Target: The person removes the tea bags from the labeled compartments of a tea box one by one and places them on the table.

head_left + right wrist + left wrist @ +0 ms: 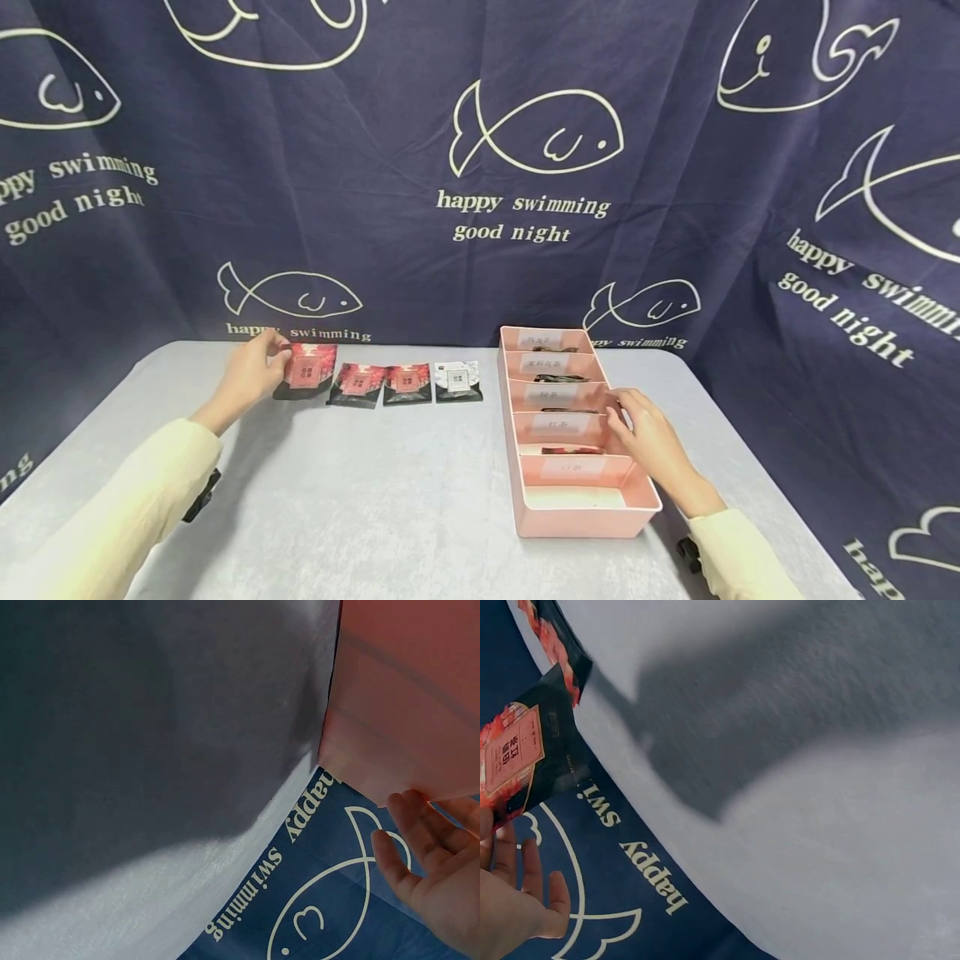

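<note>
My left hand (258,371) pinches a red-and-black tea sachet (306,372) by its edge at the left end of a row. In the left wrist view the sachet (526,750) overlaps the backdrop past the table's edge. Right of it lie two matching red-and-black sachets (358,383) (407,383) and a white-and-black one (459,381). My right hand (648,433) grips the right rim of a pink divided box (581,522). In the right wrist view its fingers (405,817) meet the rim, with some hidden behind the wall.
The box has several compartments with white labels (558,425); most hold dark sachets (558,379), and one holds a red-edged sachet (572,451). The nearest compartment shows its bare floor. A grey table (360,500) meets a navy fish-print backdrop (420,275).
</note>
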Tool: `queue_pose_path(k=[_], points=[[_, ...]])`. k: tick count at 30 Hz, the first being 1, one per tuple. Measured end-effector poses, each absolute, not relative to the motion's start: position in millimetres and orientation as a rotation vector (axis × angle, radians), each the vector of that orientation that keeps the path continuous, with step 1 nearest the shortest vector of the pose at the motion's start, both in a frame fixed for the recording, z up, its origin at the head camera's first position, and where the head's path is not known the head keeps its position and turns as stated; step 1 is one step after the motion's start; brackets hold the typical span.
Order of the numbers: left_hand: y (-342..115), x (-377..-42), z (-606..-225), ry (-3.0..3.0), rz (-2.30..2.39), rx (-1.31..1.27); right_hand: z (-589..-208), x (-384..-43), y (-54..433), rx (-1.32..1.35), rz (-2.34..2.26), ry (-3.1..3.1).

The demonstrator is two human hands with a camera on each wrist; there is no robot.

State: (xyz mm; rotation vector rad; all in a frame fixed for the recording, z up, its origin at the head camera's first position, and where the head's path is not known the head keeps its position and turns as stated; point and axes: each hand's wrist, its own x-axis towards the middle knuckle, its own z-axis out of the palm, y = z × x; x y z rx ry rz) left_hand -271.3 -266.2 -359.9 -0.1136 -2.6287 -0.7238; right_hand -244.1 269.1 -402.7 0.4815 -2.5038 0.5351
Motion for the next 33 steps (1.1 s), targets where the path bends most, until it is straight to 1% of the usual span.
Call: queue_pose_path(k=[18, 25, 33], points=[[-284.2, -274.5, -377.8, -2.759, -0.666, -0.038, -403.3, -243.9, 269.4, 0.482, 0.505, -2.473], [-285.3, -276.6, -382.3, -2.744, -0.631, -0.070, -403.6, -243.4, 269.0, 0.478, 0.512, -2.479], [-282.7, -280.6, -387.0, -2.735, -0.563, -0.023, -403.2, -243.7, 268.9, 0.477, 0.507, -2.471]])
